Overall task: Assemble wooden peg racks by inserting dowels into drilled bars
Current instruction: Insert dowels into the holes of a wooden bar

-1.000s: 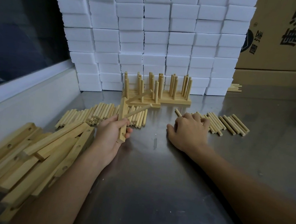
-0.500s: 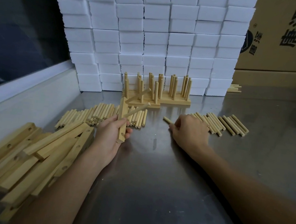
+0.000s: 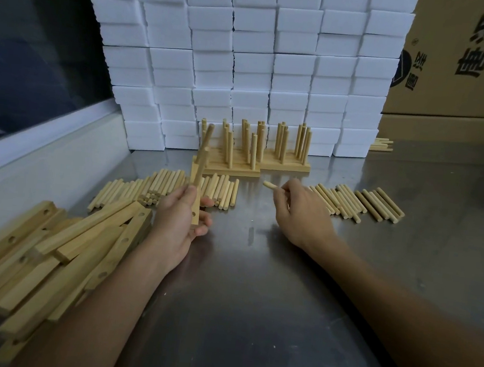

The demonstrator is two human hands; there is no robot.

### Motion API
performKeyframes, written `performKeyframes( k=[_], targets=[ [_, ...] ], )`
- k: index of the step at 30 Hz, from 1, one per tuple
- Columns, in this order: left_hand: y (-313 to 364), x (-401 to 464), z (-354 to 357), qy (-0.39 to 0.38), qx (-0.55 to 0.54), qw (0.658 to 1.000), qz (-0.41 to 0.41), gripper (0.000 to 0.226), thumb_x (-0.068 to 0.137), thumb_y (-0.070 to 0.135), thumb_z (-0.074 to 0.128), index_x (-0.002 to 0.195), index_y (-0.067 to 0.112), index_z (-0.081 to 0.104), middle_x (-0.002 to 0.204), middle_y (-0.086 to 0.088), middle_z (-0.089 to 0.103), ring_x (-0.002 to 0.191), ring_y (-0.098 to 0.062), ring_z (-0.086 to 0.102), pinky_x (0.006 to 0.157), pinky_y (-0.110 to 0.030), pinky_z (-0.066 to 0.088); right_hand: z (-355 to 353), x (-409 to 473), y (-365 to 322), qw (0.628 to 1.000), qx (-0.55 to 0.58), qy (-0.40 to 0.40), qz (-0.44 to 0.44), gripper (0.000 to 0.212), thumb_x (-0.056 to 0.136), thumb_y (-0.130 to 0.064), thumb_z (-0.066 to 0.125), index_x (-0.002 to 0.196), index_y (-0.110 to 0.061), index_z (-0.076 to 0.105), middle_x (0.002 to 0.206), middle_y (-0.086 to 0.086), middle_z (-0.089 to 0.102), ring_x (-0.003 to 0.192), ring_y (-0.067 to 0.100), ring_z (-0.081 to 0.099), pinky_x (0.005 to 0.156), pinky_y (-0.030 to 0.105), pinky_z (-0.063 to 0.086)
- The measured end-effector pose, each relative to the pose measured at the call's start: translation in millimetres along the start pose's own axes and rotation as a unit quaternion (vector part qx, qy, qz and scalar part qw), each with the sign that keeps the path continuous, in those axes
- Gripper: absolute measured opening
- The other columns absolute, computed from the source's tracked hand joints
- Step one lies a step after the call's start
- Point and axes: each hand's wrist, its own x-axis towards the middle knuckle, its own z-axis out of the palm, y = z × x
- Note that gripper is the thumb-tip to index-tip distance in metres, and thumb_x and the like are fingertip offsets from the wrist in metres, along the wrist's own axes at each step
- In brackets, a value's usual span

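bars [image 3: 50,256]: loose heap of drilled wooden bars at worktop's left edge, overlapping, holes visible on several
left dowels [image 3: 163,189]: pile lying flat on the worktop, just beyond left hand, partly hidden behind it
left hand [image 3: 179,221]: fingers curled round one drilled bar [image 3: 196,192], held roughly upright above the worktop; two dowels already seated in its upper part, free hole showing near the lower end
finished racks [image 3: 252,154]: two groups standing at the back of the worktop, pegs up, against the white boxes [image 3: 246,65]
right hand [image 3: 298,211]: right of centre, thumb and fingers pinching a single dowel [image 3: 270,185]; dowel's free end sticks out left, clear of the held bar
right dowels [image 3: 357,202]: row lying flat just right of right hand
cardboard box [image 3: 465,57]: far right corner, behind the worktop [image 3: 251,317]
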Motion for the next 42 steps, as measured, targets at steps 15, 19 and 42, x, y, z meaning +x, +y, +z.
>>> performKeyframes(
  k=[15, 19, 42],
  targets=[
    [-3, 4, -1, -0.004, -0.001, 1.000, -0.001, 0.018, 0.106, 0.015, 0.042, 0.110, 0.008, 0.057, 0.082, -0.013, 0.059, 0.046, -0.014, 0.049, 0.032, -0.018, 0.028, 0, 2, 6, 0.999, 0.030, 0.009, 0.006, 0.047, 0.095, -0.055, 0.051, 0.073, -0.015, 0.062, 0.060, -0.002, 0.056, 0.056, 0.013, 0.053, 0.054, 0.027, 0.038],
    [-3, 4, -2, -0.007, 0.002, 1.000, 0.001, 0.018, 0.106, 0.016, 0.042, 0.108, 0.008, 0.057, 0.081, -0.012, 0.059, 0.045, -0.014, 0.050, 0.032, -0.018, 0.028, -1, 0, 7, 0.995, 0.012, 0.091, -0.030, 0.037, 0.092, -0.047, 0.060, 0.082, -0.014, 0.074, 0.081, 0.000, 0.053, 0.077, 0.015, 0.047, 0.068, 0.034, 0.038],
    [-2, 2, -2, -0.012, -0.025, 1.000, -0.012, 0.018, 0.105, 0.015, 0.042, 0.114, 0.007, 0.056, 0.084, -0.014, 0.058, 0.049, -0.016, 0.050, 0.033, -0.020, 0.031, -7, -1, -1, 0.994, 0.067, 0.073, -0.041, 0.017, 0.096, -0.025, 0.061, 0.104, -0.014, 0.072, 0.090, -0.003, 0.064, 0.082, 0.011, 0.055, 0.074, 0.028, 0.048]
  ],
)
